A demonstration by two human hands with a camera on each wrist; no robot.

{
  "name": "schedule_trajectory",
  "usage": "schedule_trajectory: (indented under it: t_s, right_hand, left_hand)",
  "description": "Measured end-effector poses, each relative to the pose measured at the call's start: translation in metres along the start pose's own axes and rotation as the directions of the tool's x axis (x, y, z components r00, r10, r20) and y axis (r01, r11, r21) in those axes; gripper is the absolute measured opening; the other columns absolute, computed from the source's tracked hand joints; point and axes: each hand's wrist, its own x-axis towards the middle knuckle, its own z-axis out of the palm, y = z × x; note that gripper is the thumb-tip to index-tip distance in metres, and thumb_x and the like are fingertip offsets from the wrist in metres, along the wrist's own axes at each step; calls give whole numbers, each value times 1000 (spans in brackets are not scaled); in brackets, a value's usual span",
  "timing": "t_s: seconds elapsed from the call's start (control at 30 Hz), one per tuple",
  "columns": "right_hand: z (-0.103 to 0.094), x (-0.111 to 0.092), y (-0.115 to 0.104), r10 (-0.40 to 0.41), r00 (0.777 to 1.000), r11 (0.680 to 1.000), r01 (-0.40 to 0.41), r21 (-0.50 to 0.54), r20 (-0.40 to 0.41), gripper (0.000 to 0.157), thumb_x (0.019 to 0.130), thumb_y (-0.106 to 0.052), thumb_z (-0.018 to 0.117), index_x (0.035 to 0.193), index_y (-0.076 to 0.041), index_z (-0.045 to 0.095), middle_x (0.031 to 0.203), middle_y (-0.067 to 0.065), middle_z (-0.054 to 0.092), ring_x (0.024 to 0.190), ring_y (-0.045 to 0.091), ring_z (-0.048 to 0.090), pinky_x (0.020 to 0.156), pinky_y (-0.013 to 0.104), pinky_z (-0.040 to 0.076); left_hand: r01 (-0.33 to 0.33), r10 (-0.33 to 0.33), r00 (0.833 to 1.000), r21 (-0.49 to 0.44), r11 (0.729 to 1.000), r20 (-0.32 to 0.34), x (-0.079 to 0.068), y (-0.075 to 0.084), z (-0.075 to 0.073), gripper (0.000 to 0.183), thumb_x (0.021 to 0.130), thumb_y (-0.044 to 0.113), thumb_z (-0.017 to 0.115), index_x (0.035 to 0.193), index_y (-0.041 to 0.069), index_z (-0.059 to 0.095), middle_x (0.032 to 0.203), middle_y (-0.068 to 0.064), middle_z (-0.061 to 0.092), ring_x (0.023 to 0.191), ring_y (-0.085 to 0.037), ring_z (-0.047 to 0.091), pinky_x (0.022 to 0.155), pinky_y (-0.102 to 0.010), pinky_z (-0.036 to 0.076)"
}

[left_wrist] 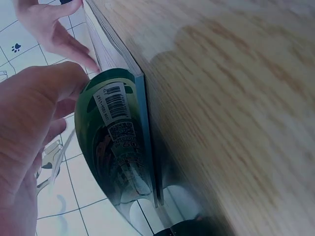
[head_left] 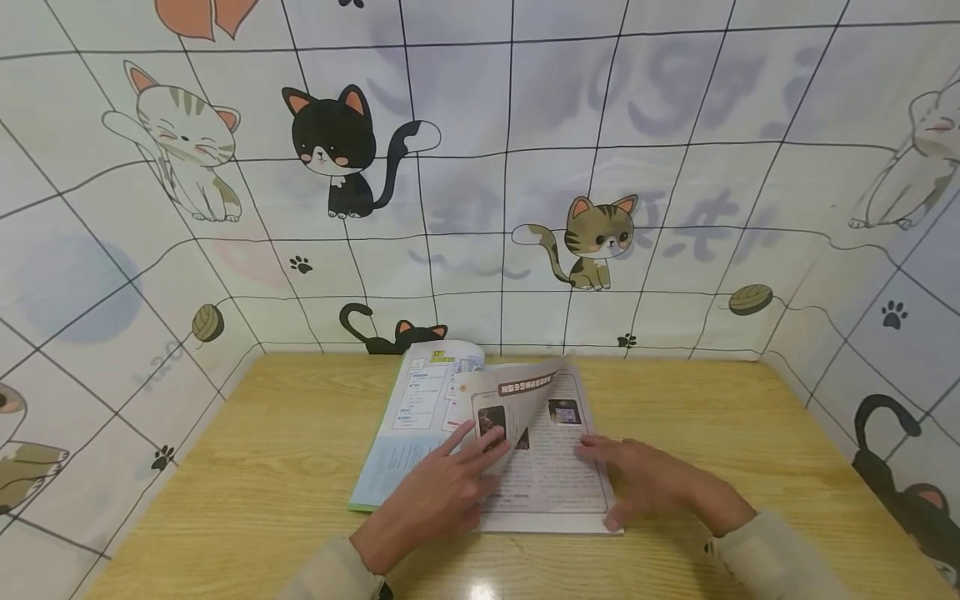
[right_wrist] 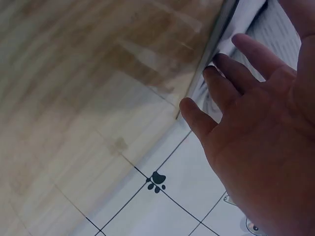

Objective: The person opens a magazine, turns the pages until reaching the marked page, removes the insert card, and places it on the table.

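Observation:
A magazine (head_left: pixel 543 492) lies open on the table, its left side a blue and white page (head_left: pixel 405 442). One inner leaf (head_left: pixel 491 392) stands lifted and curves over to the left. My left hand (head_left: pixel 442 496) has its fingers spread against this leaf, near the fold. In the left wrist view, a green cover with a barcode (left_wrist: pixel 115 103) bulges beside the hand. My right hand (head_left: pixel 648 479) rests at the magazine's right edge, fingers loosely extended and thumb near the lower corner. The right wrist view shows those fingers along the page edges.
The wooden table (head_left: pixel 690 408) carries the magazine near its middle. A white grid-patterned cloth wall with cartoon cats (head_left: pixel 333 142) rises behind it and on both sides.

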Motion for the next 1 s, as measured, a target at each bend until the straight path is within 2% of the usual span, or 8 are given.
schedule_trajectory:
  t_s: [0.13, 0.3, 0.47, 0.67, 0.8, 1.0]
  right_hand:
    - [4, 0, 0, 0, 1000, 1000, 0, -1, 17, 99, 65, -55, 83, 146, -9, 50, 158, 15, 35, 141, 42, 36, 108, 62, 32]
    - [4, 1, -2, 3, 1000, 1000, -3, -10, 8, 98, 64, -53, 84, 144, -7, 52, 156, 16, 37, 140, 42, 37, 109, 62, 30]
    - [2, 0, -5, -1, 1000, 999, 1, -33, 1, 97, 64, -54, 84, 143, -6, 53, 155, 17, 39, 140, 41, 38, 111, 64, 23]
    - [2, 0, -6, -8, 1000, 999, 8, -49, -2, 97, 64, -53, 84, 143, -6, 53, 154, 17, 40, 139, 41, 39, 111, 64, 25]
    - [2, 1, -6, -7, 1000, 998, 6, -65, -4, 97, 63, -53, 85, 142, -6, 55, 154, 18, 41, 139, 40, 40, 111, 65, 24]
    - [1, 1, -7, -1, 1000, 997, 1, -72, -3, 96, 62, -53, 85, 141, -6, 55, 153, 17, 41, 138, 41, 40, 110, 64, 27]
  left_hand:
    - [-4, 4, 1000, -22, 1000, -4, 0, 1, 1, 21, 79, 32, 70, 97, 24, 78, 148, -5, 51, 147, -27, 31, 120, -51, 15]
    - [28, -28, 1000, -36, 999, 2, 0, 2, -1, 16, 78, 32, 69, 91, 23, 76, 144, -5, 55, 145, -27, 35, 117, -59, 17]
    - [65, -65, 997, 5, 998, 40, 0, 1, -3, 26, 80, 41, 69, 95, 22, 75, 142, -4, 57, 143, -25, 38, 113, -65, 21]
    - [130, -130, 988, 3, 992, 88, -1, 0, -3, 33, 85, 47, 63, 99, 20, 75, 138, -5, 60, 139, -27, 43, 108, -70, 25]
    - [199, -194, 973, -30, 979, 123, -2, 0, -1, 39, 84, 50, 63, 104, 19, 75, 139, -7, 59, 138, -29, 44, 103, -71, 31]
    - [309, -281, 934, -102, 946, 218, -3, 0, 1, 49, 83, 55, 63, 116, 20, 71, 145, -7, 53, 140, -31, 42, 95, -74, 36]
